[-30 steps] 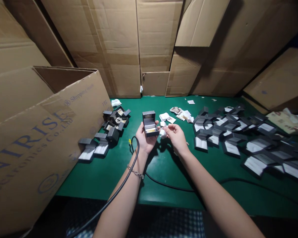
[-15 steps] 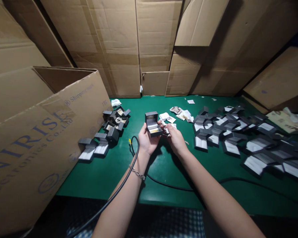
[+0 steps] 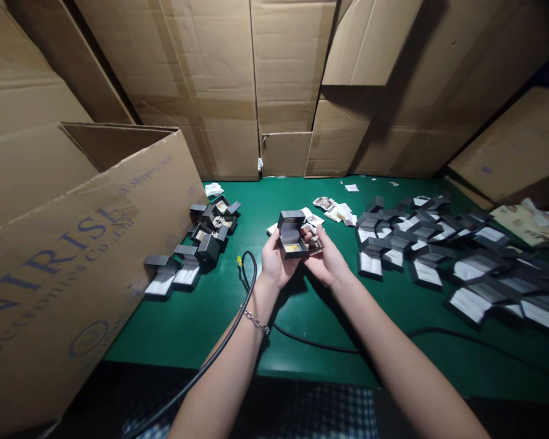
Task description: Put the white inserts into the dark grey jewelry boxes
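Above the green table, my left hand (image 3: 277, 262) grips a small dark hinged gift box (image 3: 293, 249) with its lid up. Its inside is grey, and a yellow patch shows at the bottom. Close against the box's right side is my right hand (image 3: 328, 261), its fingers closed around a small dark and pale piece whose kind I cannot make out. White paper pieces (image 3: 309, 216) lie on the table just behind the box, partly hidden by it.
Several open dark boxes (image 3: 425, 271) with pale insides spread across the right. More boxes (image 3: 208, 249) stand at left beside a large carton (image 3: 132, 225). A black cable (image 3: 255, 268) with a yellow tip loops over my left forearm. Paper scraps (image 3: 343, 212) lie behind.
The open box and my left hand have shifted slightly right and turned a little. The white pieces at my right fingers are gone from them; a dark and pale piece shows there now.
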Tool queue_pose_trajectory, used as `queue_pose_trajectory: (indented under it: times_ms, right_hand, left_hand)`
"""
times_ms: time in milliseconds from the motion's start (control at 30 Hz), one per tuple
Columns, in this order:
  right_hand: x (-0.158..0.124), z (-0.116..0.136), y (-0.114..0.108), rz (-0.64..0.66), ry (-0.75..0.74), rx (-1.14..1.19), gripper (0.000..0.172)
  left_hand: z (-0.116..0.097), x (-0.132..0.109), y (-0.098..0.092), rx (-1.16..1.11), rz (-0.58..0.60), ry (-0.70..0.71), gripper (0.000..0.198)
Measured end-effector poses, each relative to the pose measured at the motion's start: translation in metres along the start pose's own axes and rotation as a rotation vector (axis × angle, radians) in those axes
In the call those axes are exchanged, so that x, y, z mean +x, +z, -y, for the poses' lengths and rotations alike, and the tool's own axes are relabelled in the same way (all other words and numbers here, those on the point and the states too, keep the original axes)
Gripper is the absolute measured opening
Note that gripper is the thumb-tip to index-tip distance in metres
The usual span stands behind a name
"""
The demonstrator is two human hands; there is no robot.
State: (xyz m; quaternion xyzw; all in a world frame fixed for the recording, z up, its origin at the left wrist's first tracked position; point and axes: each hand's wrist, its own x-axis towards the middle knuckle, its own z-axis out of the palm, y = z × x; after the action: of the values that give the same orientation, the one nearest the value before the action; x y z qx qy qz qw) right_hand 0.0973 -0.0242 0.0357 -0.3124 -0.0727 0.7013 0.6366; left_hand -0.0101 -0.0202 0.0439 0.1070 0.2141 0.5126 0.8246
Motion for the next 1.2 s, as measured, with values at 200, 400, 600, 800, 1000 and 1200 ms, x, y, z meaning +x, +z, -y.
queue_pose_trajectory:
  times_ms: [200,400,600,800,1000,1200]
  right_hand:
    - [0.004,0.0,-0.008,0.013,-0.056,-0.163,0.014]
    - [0.005,0.001,-0.01,0.045,-0.101,-0.259,0.02]
    - [0.003,0.001,-0.007,0.045,-0.133,-0.229,0.025]
    - [0.002,0.002,-0.007,0.078,-0.172,-0.387,0.032]
    - [0.001,0.001,-0.007,0.087,-0.18,-0.449,0.032]
    - [0.0,0.002,-0.008,0.081,-0.207,-0.598,0.032]
  left_hand:
    - [0.001,0.001,-0.001,0.002,0.011,0.004,0.045]
    - [-0.004,0.001,-0.004,-0.003,0.007,0.038,0.044]
    - [-0.008,0.0,-0.001,-0.007,-0.045,0.04,0.044]
    - [-0.008,0.001,-0.004,0.001,-0.024,0.037,0.046]
    - [-0.009,0.004,-0.009,0.015,0.009,0.044,0.049]
    - [-0.011,0.002,-0.006,0.027,-0.048,0.071,0.044]
